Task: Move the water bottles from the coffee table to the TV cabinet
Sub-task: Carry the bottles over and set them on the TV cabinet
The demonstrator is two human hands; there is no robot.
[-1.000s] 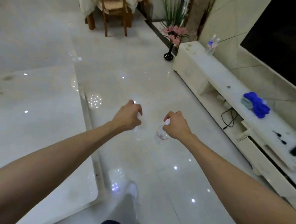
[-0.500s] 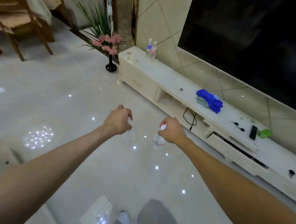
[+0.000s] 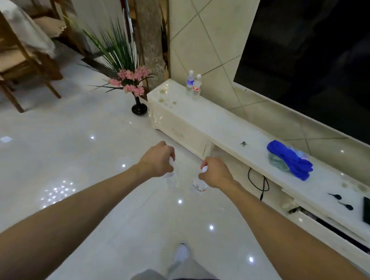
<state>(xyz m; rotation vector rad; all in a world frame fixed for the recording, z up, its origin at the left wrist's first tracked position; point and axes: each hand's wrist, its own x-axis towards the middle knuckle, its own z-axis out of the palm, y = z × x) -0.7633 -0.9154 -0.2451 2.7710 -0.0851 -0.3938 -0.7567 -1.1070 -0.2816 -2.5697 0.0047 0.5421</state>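
My left hand [image 3: 157,159] grips a clear water bottle [image 3: 172,180] by its top, and the bottle hangs below the fist over the floor. My right hand [image 3: 215,173] holds a second clear bottle with a red label [image 3: 198,186] the same way. Both hands hover in front of the white TV cabinet [image 3: 219,122]. Two more water bottles [image 3: 193,84] stand upright at the cabinet's far left end, against the tiled wall. The coffee table is out of view.
A blue cloth [image 3: 290,159], two small dark keys [image 3: 340,201] and a black remote [image 3: 368,211] lie on the cabinet top. A black vase of pink flowers [image 3: 136,98] stands by the cabinet's left corner. A wooden chair [image 3: 15,64] is far left. A large TV [image 3: 319,61] hangs above.
The view has swung from the coffee table toward the TV cabinet and come closer to it. Both hands keep their bottles in the same grip in front of me.
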